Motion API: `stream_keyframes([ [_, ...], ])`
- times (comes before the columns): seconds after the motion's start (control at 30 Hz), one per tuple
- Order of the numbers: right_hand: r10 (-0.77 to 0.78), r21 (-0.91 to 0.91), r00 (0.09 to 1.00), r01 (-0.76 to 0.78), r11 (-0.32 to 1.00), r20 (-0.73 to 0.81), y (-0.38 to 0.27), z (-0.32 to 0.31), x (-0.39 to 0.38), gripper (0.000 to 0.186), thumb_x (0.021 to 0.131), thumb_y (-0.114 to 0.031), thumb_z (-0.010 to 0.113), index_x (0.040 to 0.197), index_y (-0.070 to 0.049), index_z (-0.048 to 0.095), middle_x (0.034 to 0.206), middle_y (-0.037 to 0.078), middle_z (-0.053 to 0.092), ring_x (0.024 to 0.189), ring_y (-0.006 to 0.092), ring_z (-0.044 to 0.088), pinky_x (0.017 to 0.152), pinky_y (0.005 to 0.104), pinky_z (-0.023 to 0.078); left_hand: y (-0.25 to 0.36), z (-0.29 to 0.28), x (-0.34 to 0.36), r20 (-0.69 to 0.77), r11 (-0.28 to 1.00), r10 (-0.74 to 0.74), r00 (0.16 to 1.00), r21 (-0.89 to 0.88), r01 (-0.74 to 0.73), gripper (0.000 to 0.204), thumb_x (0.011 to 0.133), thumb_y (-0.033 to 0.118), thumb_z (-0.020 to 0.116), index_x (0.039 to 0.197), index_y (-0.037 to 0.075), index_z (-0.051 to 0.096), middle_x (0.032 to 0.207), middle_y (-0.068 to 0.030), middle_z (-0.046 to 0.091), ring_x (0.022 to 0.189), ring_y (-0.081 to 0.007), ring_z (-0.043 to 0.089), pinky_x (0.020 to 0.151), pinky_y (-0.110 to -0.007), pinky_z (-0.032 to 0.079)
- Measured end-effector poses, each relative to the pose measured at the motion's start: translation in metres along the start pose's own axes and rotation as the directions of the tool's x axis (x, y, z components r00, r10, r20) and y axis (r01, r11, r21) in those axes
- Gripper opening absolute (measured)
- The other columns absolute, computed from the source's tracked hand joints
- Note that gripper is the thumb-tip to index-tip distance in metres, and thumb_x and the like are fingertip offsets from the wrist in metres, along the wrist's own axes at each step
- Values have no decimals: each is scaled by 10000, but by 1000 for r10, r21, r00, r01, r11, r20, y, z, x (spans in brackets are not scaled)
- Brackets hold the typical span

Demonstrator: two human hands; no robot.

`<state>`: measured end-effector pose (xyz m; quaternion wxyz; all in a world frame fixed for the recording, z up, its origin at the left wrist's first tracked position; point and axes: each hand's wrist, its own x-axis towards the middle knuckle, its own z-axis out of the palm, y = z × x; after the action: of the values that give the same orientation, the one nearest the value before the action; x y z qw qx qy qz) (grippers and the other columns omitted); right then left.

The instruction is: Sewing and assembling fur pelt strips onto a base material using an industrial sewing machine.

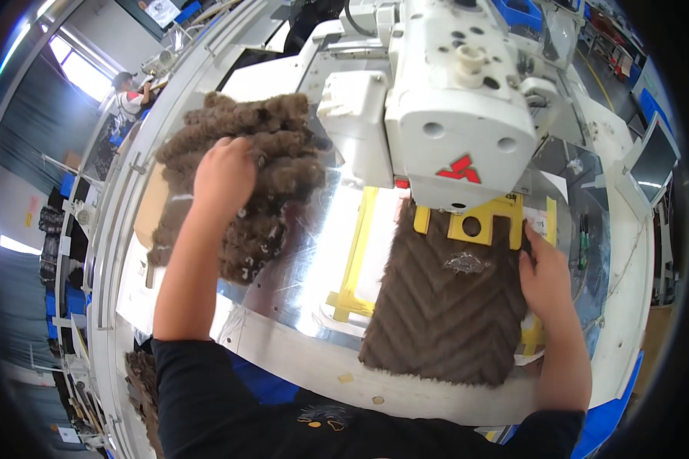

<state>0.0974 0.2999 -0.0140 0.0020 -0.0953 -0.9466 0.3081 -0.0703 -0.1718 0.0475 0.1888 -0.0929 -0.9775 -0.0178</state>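
Note:
My left hand (223,172) is on a heaped pile of brown, shaggy fur pieces (275,176) at the left of the metal plate, its fingers curled into the fur. My right hand (545,271) grips the right edge of a flat brown fur panel (429,321) with a chevron pattern and a small silvery patch (465,262). The panel's top end lies partly beneath a yellow bracket (471,226) under the head of a white sewing machine (459,130). Yellow strips (354,279) frame a pale area of the plate beside the panel.
A dark screen (651,161) stands at the right rim, beyond green tools (583,241). A tan board (149,206) lies under the pile's left side. A co-worker (126,96) is at another station, upper left. More brown fur (142,390) hangs at the lower left.

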Motion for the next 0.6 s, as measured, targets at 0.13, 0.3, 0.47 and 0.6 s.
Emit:
stream_keyframes([
  [0.13,-137,-88,988,131,987,-65,9,8,1,476,927,-79,616,1395,9,595,1107,277,699,976,462,669,887,511,525,-63,27,31,2,990,-81,997,118,80,319,885,97,615,1192,78,698,1166,-169,666,1156,-375,630,987,-470,517],
  [0.3,-66,-67,997,64,996,-30,-3,0,-1,468,930,-116,628,1385,-6,602,1038,254,710,982,451,665,878,516,520,-92,55,67,-16,964,-130,991,231,130,412,855,96,642,1264,130,668,1323,-138,625,1305,-325,559,1051,-490,469],
  [0.47,-64,-37,998,63,997,-29,-3,-2,-2,483,922,-160,650,1376,-3,605,1009,247,716,957,449,679,858,514,532,-66,29,69,63,948,-113,992,305,89,390,851,94,665,1240,105,669,1243,-138,675,1246,-340,602,1037,-472,471],
  [0.6,-119,-90,992,114,989,-53,0,3,-1,476,938,-198,628,1371,-1,609,1018,246,726,965,449,682,874,520,535,-11,-42,52,-125,985,-40,991,161,60,358,855,160,740,1194,67,670,1130,-158,716,1134,-377,644,994,-481,488],
])
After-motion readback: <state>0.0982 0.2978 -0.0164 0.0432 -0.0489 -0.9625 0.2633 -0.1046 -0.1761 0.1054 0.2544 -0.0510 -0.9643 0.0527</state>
